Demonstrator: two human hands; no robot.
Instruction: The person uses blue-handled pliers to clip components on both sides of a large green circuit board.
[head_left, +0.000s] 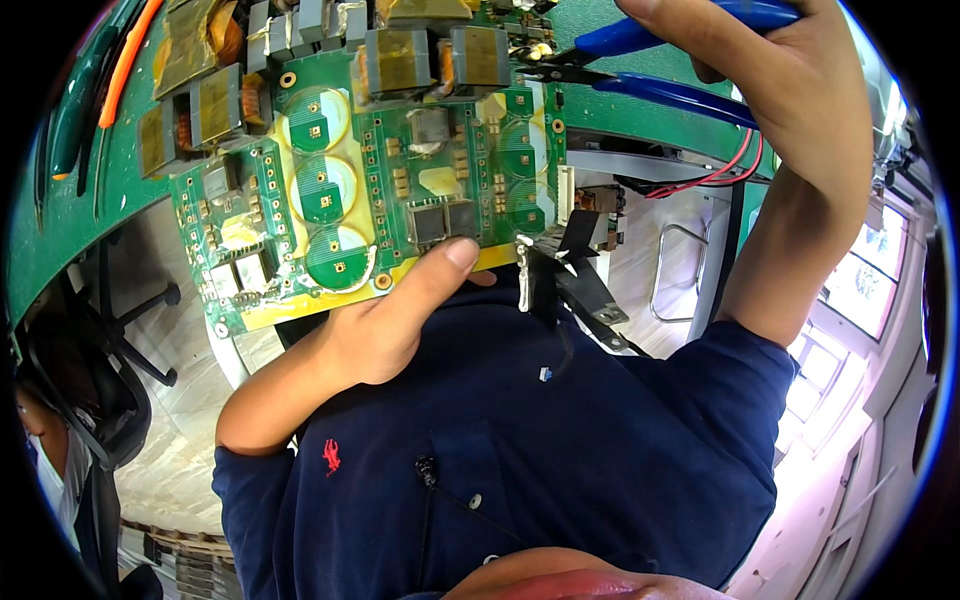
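Observation:
My left hand (385, 325) grips the near edge of a large green circuit board (375, 215), with its thumb on top beside small dark square parts. The board carries box-shaped transformers (395, 65) wrapped in yellow tape along its far side and several round green pads. My right hand (785, 85) is closed around diagonal cutters (665, 92) with blue handles. Their jaws point left at the board's far right corner, by a small light-coloured part (535, 50); whether they touch it is too small to tell. A black bracket (560, 265) with white paste stands by the near right edge.
Under the board lies a green bench mat (100, 190), with an orange tool handle (128, 65) and a dark green one (82, 105) at the far left. Red wires (725, 175) cross the right side. A black office chair (110, 400) and another person's arm (42, 425) are at left.

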